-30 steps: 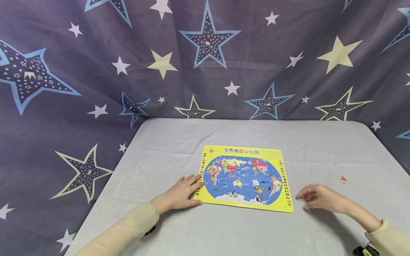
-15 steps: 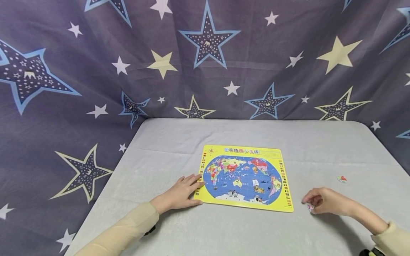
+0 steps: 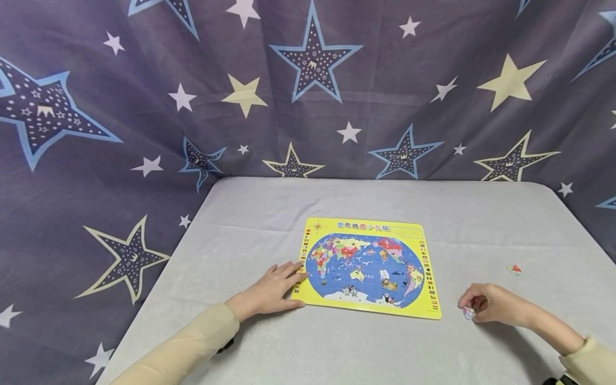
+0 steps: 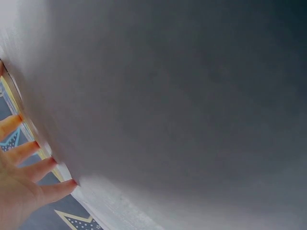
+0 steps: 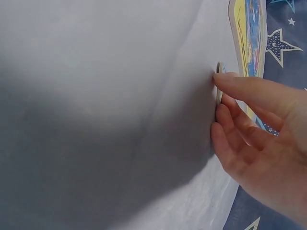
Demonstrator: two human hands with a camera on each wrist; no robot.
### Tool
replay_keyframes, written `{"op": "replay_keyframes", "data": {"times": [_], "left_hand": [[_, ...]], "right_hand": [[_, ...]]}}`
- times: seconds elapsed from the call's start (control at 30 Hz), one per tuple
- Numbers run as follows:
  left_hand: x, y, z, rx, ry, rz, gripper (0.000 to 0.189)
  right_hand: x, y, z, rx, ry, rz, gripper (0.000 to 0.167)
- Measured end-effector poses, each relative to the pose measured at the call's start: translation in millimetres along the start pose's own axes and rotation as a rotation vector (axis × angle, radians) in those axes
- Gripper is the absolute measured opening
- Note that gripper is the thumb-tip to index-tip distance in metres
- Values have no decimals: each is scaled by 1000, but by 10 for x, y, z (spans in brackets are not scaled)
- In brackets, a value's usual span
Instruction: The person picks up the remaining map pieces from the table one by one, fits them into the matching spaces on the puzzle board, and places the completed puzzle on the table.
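A yellow-bordered world map puzzle board [image 3: 370,311] lies flat on the table in the head view. My left hand [image 3: 274,289] rests on its left edge with fingers spread and straight; the left wrist view shows the left hand [image 4: 24,187] along that same edge. To the board's right, my right hand [image 3: 498,306] pinches a small, light, multicoloured puzzle piece [image 3: 468,313] close to the tabletop. Seen from the right wrist, the puzzle piece [image 5: 219,88] stands edge-on between thumb and fingers of the right hand [image 5: 261,129]. The fingers cover part of its picture.
Another small puzzle piece [image 3: 514,270], red and green, lies on the table beyond my right hand. The grey-white tablecloth [image 3: 366,353] covers the table. A dark star-patterned curtain [image 3: 366,80] hangs behind and to the left.
My right hand has shifted slightly right and towards me, away from the board, and the piece at its fingertips shows more now. My left hand and the board have stayed put.
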State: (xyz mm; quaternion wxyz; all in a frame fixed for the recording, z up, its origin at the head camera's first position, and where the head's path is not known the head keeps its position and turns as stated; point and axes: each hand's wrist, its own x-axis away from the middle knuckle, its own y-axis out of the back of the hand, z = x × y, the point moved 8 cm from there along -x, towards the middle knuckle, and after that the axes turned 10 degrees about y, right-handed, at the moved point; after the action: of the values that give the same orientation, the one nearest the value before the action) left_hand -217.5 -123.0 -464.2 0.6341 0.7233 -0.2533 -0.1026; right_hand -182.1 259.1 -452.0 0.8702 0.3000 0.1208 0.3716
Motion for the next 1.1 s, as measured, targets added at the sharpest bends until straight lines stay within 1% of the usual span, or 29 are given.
{"op": "replay_keyframes", "data": {"times": [0.2, 0.3, 0.47, 0.57, 0.7, 0.9, 1.1], "left_hand": [[3, 7, -3, 7, -3, 1, 68], [2, 10, 0, 8, -1, -1, 68], [8, 18, 0, 5, 7, 2, 67], [11, 23, -4, 5, 8, 5, 67], [17, 27, -5, 8, 8, 7, 67], [20, 38, -8, 15, 11, 4, 66], [15, 38, -6, 10, 10, -3, 66]], "right_hand": [[2, 6, -10, 25, 11, -17, 19], [-8, 10, -16, 19, 11, -17, 19], [-19, 11, -30, 3, -11, -5, 19], [-16, 12, -34, 13, -32, -5, 20], [-11, 16, -34, 22, -36, -9, 20], [-17, 21, -23, 36, -16, -26, 22], [-37, 7, 8, 49, 17, -36, 18]]}}
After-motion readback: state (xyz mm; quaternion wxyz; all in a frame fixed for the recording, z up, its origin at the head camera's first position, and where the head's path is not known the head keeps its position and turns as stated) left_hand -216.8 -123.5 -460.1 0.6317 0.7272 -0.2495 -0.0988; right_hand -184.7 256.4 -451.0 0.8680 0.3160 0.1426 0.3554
